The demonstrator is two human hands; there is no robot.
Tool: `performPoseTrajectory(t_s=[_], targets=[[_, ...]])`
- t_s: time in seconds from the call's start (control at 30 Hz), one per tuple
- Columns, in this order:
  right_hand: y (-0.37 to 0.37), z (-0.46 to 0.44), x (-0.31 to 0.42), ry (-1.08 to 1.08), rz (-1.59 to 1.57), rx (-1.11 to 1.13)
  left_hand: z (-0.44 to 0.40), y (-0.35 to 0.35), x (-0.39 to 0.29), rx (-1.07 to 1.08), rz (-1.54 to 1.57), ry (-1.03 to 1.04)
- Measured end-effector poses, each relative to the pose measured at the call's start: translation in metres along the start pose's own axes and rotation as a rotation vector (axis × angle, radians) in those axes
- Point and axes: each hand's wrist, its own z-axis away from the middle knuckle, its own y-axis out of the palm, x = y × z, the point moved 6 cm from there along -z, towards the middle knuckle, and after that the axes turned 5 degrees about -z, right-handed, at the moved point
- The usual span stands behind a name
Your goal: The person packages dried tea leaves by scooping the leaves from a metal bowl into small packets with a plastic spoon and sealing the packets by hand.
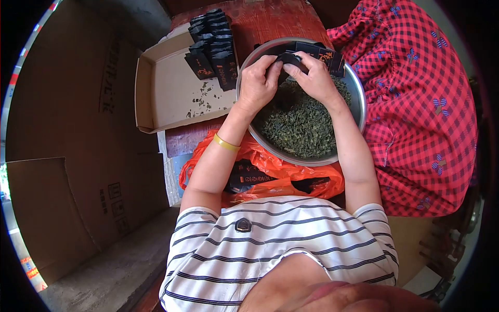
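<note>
Over a metal bowl (pixel 362 112) of dried green leaves (pixel 301 130), both my hands pinch the top edge of a small black pouch (pixel 289 57). My left hand (pixel 258 83) is closed on its left side, thumb and fingers pressed together. My right hand (pixel 317 79) grips the other side the same way. The pouch's lower part is dark against the leaves and hard to make out. Close to my right hand, flat black packets with orange print (pixel 335 61) lie at the bowl's far rim.
At left, a shallow cardboard tray (pixel 158 78) holds rows of black pouches (pixel 213 41) and scattered leaf bits. An orange-red plastic bag (pixel 260 156) with black packets sits before the bowl. A red checked cloth (pixel 421 104) lies right; a large cardboard box (pixel 62 104) stands far left.
</note>
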Motion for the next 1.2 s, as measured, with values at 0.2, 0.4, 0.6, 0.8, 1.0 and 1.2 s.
performPoseTrajectory(t_s=[0.2, 0.4, 0.6, 0.8, 1.0, 1.2], targets=[[-0.004, -0.002, -0.011, 0.019, -0.16, -0.08, -0.001, -0.001, 0.002, -0.071, -0.024, 0.062], [-0.036, -0.003, -0.006, -0.114, 0.017, -0.374, -0.002, 0.005, 0.015, -0.082, 0.11, -0.089], [-0.032, -0.003, -0.038, 0.151, 0.356, -0.118, 0.0, 0.012, 0.019, 0.015, -0.055, -0.015], [-0.034, -0.004, -0.052, 0.147, 0.13, -0.165, 0.003, 0.012, 0.017, 0.058, 0.006, -0.125], [-0.036, -0.008, -0.05, 0.002, 0.079, -0.202, 0.003, 0.011, 0.017, 0.039, -0.061, -0.069], [-0.038, -0.007, -0.048, 0.077, 0.176, -0.168, 0.002, 0.014, 0.02, 0.067, -0.051, -0.111]])
